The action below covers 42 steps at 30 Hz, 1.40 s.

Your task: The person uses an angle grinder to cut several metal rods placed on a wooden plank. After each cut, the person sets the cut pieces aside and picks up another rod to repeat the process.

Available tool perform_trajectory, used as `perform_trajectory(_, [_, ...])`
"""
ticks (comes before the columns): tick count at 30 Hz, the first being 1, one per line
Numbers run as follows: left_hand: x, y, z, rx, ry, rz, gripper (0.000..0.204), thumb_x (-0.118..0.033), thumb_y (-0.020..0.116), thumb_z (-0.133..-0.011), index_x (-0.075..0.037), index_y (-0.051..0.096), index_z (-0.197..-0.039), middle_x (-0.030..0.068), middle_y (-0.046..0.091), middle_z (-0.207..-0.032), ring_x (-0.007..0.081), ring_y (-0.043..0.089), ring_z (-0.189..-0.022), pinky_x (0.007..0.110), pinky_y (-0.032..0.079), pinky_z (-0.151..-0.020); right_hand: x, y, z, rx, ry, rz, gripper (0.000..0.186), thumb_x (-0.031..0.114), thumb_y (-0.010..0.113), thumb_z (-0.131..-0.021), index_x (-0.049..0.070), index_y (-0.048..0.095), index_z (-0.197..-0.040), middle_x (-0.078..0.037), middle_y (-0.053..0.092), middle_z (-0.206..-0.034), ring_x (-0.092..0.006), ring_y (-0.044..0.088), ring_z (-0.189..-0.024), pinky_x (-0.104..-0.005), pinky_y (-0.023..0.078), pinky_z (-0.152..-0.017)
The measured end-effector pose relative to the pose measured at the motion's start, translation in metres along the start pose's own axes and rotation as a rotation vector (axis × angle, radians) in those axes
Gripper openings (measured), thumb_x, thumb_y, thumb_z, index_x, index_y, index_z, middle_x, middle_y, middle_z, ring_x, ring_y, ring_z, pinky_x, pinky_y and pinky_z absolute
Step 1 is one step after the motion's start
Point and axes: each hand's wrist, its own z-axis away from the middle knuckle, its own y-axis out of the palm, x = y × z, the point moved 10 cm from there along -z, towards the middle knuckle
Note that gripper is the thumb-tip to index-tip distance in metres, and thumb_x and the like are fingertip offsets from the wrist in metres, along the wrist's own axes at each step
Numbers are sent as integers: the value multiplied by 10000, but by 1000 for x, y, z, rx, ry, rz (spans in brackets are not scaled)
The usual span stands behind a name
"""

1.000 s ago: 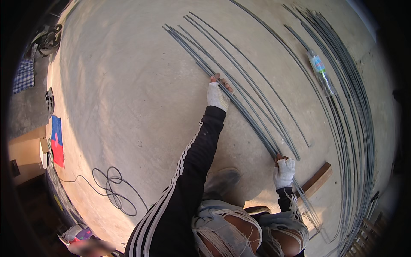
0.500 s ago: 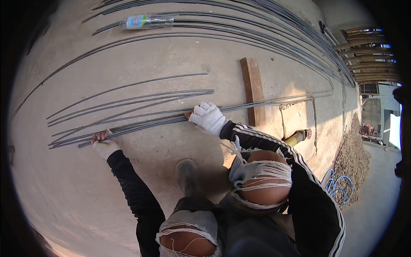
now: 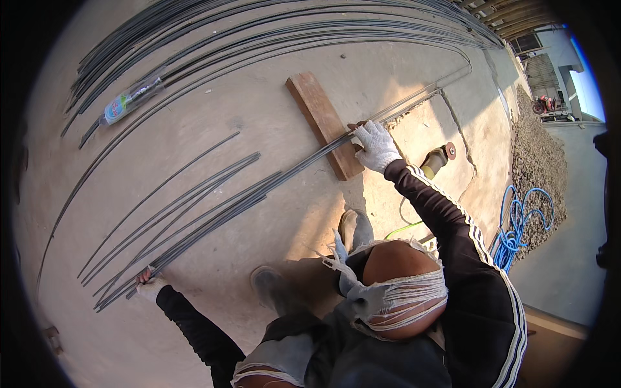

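Note:
Long thin steel rods (image 3: 304,165) run slantwise across the concrete floor, from the lower left up toward the right. At their near left ends my left hand (image 3: 150,286), in a pale glove with bare fingertips, is closed round the bundle. My right hand (image 3: 376,147), in a white knitted glove, grips the rods farther along, just past the right edge of a brown wooden block (image 3: 318,116). The rods lie across this block. Several shorter cut rods (image 3: 174,210) lie beside the bundle on its far side.
More long rods (image 3: 213,45) fill the far floor, with a plastic bottle (image 3: 132,100) over some ends. Right of my right hand lies an angle grinder (image 3: 438,160). A coiled blue hose (image 3: 511,226) and a gravel heap (image 3: 537,174) are at the right.
My right hand has slid right along the rods, from left of the wooden block to its right edge. My left hand stays at the rod ends. The view has turned and shifted right.

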Motion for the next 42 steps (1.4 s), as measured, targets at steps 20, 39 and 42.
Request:
perform_trajectory(20, [-28, -7, -57, 10, -135, -125, 210, -87, 493, -966, -36, 658, -846, 67, 654, -746, 201, 620, -588, 297, 538, -539, -112, 53, -40, 611, -7, 27, 261, 191, 684, -944, 118, 658, -1193, -125, 665, -1146, -382, 664, -1093, -468, 546, -912])
perform_trajectory(39, [-27, -15, -48, -20, -117, -201, 194, -132, 537, -1005, -57, 653, -868, 44, 639, -747, 187, 562, -592, 315, 532, -539, -105, 59, -26, 416, -286, 16, 405, 144, 609, -988, 200, 562, -1387, -149, 578, -1146, -375, 699, -893, -453, 589, -723])
perform_trajectory(42, [-28, -18, -58, 0, -122, -192, 193, -141, 544, -1011, -61, 651, -872, 40, 636, -747, 184, 552, -593, 318, 532, -540, -105, 64, -23, 444, -384, 77, 436, 106, 627, -951, 182, 561, -1375, -146, 585, -1133, -372, 700, -884, -442, 592, -712])
